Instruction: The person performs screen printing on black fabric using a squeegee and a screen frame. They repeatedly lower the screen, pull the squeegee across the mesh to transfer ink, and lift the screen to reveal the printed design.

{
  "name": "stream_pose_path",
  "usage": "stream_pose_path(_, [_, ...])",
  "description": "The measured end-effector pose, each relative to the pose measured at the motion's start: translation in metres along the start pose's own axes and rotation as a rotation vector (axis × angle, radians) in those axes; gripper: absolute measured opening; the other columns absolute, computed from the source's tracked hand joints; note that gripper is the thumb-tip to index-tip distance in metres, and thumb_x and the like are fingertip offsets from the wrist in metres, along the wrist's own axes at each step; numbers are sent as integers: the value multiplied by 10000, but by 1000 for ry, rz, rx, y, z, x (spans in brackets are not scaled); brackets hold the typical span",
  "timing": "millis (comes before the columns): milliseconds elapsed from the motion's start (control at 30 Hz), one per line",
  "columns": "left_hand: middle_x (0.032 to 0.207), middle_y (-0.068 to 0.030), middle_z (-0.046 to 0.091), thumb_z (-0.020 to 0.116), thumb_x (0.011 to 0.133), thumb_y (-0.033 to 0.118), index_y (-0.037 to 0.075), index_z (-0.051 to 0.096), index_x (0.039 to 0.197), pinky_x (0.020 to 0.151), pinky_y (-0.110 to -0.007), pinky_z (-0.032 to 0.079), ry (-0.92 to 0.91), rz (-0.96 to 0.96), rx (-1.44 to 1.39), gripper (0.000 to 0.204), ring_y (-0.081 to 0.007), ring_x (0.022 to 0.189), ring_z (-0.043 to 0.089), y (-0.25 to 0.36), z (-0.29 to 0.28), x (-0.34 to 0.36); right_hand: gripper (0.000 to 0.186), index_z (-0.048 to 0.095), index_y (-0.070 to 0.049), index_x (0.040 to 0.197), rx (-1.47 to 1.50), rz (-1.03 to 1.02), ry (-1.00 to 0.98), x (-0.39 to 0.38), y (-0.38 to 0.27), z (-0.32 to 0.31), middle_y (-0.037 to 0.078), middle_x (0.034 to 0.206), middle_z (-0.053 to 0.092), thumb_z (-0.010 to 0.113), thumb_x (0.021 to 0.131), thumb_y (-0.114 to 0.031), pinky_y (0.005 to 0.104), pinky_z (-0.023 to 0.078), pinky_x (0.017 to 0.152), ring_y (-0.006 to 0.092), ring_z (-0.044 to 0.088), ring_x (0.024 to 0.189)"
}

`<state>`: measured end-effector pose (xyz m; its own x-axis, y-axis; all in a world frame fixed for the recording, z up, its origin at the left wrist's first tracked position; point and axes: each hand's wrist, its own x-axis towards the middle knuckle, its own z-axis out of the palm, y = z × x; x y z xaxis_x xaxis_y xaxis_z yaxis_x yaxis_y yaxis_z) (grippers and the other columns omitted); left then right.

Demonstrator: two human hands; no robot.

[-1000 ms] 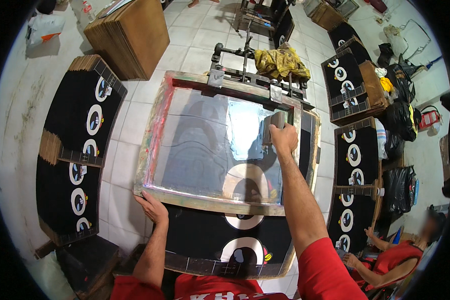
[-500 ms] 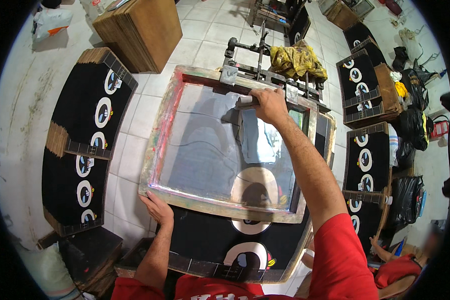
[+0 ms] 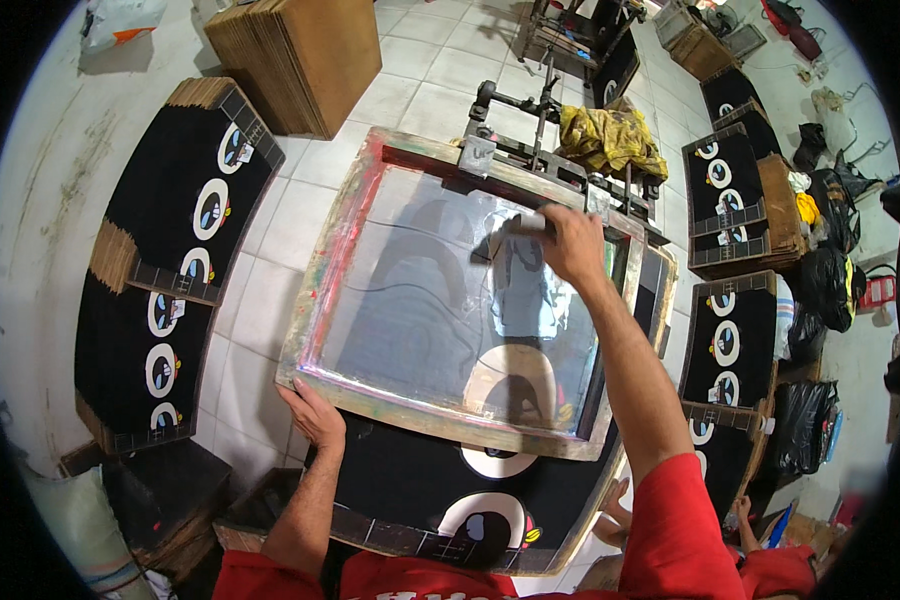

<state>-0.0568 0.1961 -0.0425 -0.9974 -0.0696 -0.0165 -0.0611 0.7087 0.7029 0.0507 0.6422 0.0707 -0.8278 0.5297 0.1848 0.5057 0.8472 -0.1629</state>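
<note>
My left hand (image 3: 313, 413) grips the near-left corner of a paint-stained wooden screen frame (image 3: 432, 436). Its translucent mesh (image 3: 400, 300) shows dark shapes and carries a patch of pale blue ink (image 3: 518, 320) in the upper right part. My right hand (image 3: 568, 243) holds a squeegee (image 3: 520, 227) over that patch, near the far side of the frame. The frame is held by a metal clamp rig (image 3: 478, 155) with a yellow stained cloth (image 3: 610, 140) draped on it. Under the screen lies a black board (image 3: 380, 470) with white ring designs.
Stacks of printed black boards stand left (image 3: 145, 350) and right (image 3: 725, 335). A brown stack of boards (image 3: 305, 65) is at the back left. Black bags (image 3: 810, 420) lie along the right wall. A co-worker's hand (image 3: 743, 512) and red sleeve show at lower right, partly hidden.
My right hand swung from the screen's right side up to its far edge, then slightly back toward me, turning the squeegee. The ink patch looks less even. My left hand stays on the corner.
</note>
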Motion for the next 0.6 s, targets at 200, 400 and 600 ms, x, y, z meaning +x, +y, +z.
stream_pose_path(200, [1403,-377,532,347,1121,418,-79,273,1560,1035,-526,441,-31,-2,-47,667,-514,1259,552,3,-3,-1,315,682,-119,1092,-7,-12,6,8,10,17,75,1029,709,730,783,-80,487,454,867,323,632,1035])
stream_pose_path(400, [1390,-376,541,351,1120,416,-74,288,1554,1013,-534,448,8,25,-12,657,-520,1241,559,-5,2,0,326,683,-129,1048,11,-81,-52,-94,-26,-11,63,960,691,686,744,-11,452,430,856,308,626,958])
stream_pose_path(600, [1393,-378,534,353,1122,402,-95,302,1535,1006,-542,447,29,47,35,649,-521,1248,551,-13,4,1,294,709,-102,1081,74,-27,-40,-31,-2,-9,100,959,734,692,791,-62,470,467,832,342,660,958])
